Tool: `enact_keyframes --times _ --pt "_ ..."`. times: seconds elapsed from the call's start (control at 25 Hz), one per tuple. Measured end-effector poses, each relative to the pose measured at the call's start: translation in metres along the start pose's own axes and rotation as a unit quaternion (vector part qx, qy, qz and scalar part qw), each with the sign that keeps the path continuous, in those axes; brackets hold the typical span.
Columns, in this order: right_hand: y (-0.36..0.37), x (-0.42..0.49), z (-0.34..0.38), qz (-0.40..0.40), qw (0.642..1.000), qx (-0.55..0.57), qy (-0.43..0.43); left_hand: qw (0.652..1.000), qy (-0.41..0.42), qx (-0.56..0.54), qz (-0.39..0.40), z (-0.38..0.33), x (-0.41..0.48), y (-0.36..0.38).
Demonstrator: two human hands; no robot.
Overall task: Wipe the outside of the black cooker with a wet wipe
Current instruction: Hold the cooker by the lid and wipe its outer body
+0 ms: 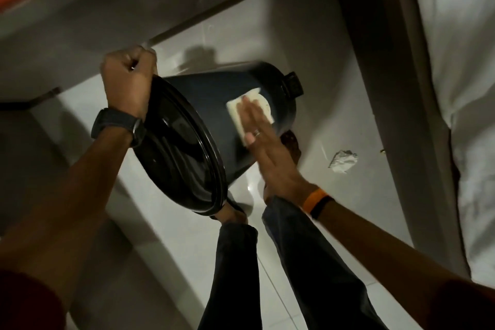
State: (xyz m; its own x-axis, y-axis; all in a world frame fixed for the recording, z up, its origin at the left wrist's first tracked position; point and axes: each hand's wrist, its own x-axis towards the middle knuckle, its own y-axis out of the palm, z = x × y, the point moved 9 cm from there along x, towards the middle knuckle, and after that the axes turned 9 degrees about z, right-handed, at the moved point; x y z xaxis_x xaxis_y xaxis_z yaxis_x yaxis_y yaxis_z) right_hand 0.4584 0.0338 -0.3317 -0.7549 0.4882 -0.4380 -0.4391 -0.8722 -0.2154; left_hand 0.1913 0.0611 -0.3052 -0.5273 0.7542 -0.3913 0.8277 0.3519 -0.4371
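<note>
Holding the black cooker [214, 115] tilted in the air above the floor [334, 88], the person wipes its side with a wet wipe [242, 112].

The left hand [128, 75] is closed in a fist on the upper rim of the cooker, beside the lid [176, 150], which faces the camera. The right hand [270, 150] is flat, fingers straight and together, and presses the pale wipe on the dark outer wall. A black watch [117, 123] is on the left wrist and an orange band [316, 202] on the right wrist. Below the cooker stand two legs in dark trousers [267, 262]. A crumpled white paper [343, 161] lies on the pale floor to the right, near a white bed sheet [455, 88].
</note>
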Motion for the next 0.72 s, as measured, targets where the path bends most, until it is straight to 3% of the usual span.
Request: enact_keyframes --times 0.08,0.12,0.2,0.24,0.28,0.4,0.48,0.56,0.64,0.72 --pt "-0.027 0.02 -0.038 -0.054 0.987 0.058 0.141 0.988 0.129 0.083 -0.006 -0.027 -0.029 0.002" --pt "-0.04 0.032 -0.051 -0.07 0.976 0.093 0.185 0.961 0.22 0.164 0.022 -0.042 -0.055 0.018" --pt "-0.058 0.05 -0.057 -0.095 0.96 0.142 0.222 0.866 0.385 0.3 0.107 -0.064 -0.111 0.062" --pt "-0.058 0.054 -0.05 -0.101 0.959 0.157 0.212 0.824 0.429 0.35 0.12 -0.067 -0.126 0.076" --pt "-0.053 0.052 -0.038 -0.095 0.965 0.161 0.181 0.804 0.442 0.382 0.113 -0.069 -0.127 0.082" --pt "0.007 0.019 0.034 0.0 0.999 0.027 -0.03 0.838 0.343 0.415 0.085 -0.066 -0.094 0.068" --pt "0.044 -0.004 0.048 0.054 0.987 -0.08 -0.127 0.877 0.262 0.391 0.091 -0.054 -0.079 0.053" --pt "0.022 0.012 0.012 0.015 0.995 -0.078 -0.058 0.916 0.216 0.326 0.089 -0.045 -0.075 0.043" --pt "-0.026 0.026 -0.043 -0.061 0.988 0.015 0.141 0.947 0.173 0.261 0.071 -0.035 -0.07 0.033" --pt "-0.04 0.027 -0.067 -0.07 0.971 0.064 0.22 0.968 0.122 0.211 0.067 -0.021 -0.061 0.027"
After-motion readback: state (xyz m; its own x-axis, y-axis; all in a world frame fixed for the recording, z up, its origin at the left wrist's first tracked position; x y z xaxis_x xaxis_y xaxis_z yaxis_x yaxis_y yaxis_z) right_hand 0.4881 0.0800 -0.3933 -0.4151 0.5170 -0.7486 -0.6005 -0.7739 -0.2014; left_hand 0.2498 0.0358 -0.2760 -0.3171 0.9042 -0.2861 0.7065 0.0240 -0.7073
